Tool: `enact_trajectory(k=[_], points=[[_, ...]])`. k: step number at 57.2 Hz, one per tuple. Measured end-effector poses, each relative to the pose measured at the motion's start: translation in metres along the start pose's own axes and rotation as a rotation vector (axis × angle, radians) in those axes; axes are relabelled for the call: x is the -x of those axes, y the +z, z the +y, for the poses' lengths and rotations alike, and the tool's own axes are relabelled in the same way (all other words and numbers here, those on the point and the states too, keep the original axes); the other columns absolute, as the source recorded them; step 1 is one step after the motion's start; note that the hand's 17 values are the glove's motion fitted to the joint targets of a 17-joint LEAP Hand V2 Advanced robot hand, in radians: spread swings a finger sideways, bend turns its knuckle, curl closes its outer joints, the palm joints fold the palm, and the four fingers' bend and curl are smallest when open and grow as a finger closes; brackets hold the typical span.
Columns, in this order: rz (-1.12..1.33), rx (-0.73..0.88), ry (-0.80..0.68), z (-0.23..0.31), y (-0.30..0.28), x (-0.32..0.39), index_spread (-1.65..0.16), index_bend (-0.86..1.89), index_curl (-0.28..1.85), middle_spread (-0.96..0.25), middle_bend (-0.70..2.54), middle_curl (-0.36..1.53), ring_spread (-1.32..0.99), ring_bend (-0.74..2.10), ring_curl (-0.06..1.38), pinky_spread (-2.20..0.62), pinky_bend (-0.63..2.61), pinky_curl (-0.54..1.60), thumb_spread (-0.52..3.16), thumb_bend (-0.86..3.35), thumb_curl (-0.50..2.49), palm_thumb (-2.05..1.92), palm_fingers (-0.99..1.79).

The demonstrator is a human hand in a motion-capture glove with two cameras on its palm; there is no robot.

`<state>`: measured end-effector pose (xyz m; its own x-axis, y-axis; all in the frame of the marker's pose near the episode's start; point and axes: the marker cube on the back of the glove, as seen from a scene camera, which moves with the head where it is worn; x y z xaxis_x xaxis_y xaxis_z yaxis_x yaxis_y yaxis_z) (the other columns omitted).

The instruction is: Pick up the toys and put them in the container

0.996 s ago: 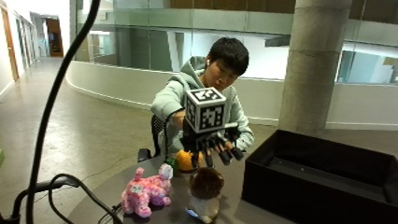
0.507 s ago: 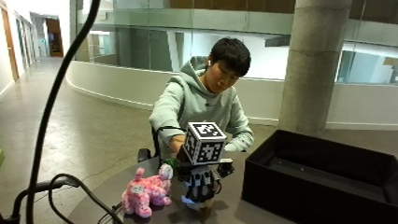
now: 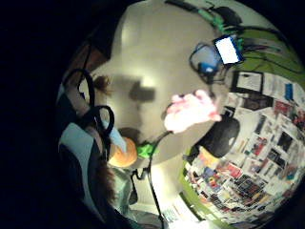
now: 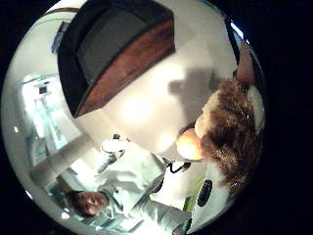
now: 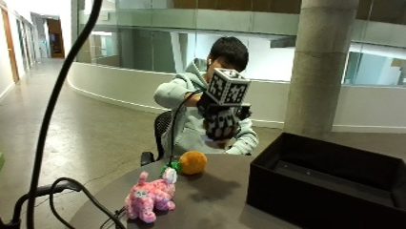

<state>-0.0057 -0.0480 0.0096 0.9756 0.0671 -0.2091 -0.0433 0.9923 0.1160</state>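
Observation:
My gloved right hand (image 5: 222, 121) is raised above the round table (image 5: 209, 205), in front of the person's chest. It grips a brown-haired plush toy (image 4: 230, 137), which shows close against the palm in the thumb side view and is almost hidden behind the glove in the outside view. A pink plush animal (image 5: 149, 198) (image 3: 190, 112) stands near the table's front edge. An orange ball-shaped toy (image 5: 192, 162) (image 3: 123, 152) with green leaves lies behind it. The black open container (image 5: 329, 186) (image 4: 112, 49) sits on the table's right side.
A thick black cable (image 5: 63, 186) curls up at the table's left front. A concrete pillar (image 5: 320, 67) rises behind the container. The person sits on an office chair (image 5: 162, 129) at the table's far side.
The hand came down onto the brown-haired toy beside the pink plush, closed on it and lifted it up off the table to chest height.

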Motion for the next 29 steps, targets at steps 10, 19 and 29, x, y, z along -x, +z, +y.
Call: enact_trajectory(k=[10, 19, 29], points=[[0.017, -0.228, -0.083, -0.004, -0.079, 0.034, -0.31, 0.4, 0.53, -0.25, 0.74, 0.56, -0.34, 0.99, 0.48, -0.42, 0.91, 0.43, 0.37, 0.23, 0.8, 0.78, 1.06], [-0.038, -0.378, -0.148, -0.011, -0.121, 0.089, -0.32, 0.38, 0.61, -0.25, 0.71, 0.6, -0.34, 1.01, 0.51, -0.42, 0.95, 0.44, 0.34, 0.21, 0.84, 0.77, 1.0], [-0.075, -0.61, -0.195, -0.033, -0.143, 0.153, -0.33, 0.29, 0.69, -0.26, 0.65, 0.64, -0.33, 1.03, 0.53, -0.42, 1.02, 0.46, 0.35, 0.18, 0.88, 0.76, 0.89]])
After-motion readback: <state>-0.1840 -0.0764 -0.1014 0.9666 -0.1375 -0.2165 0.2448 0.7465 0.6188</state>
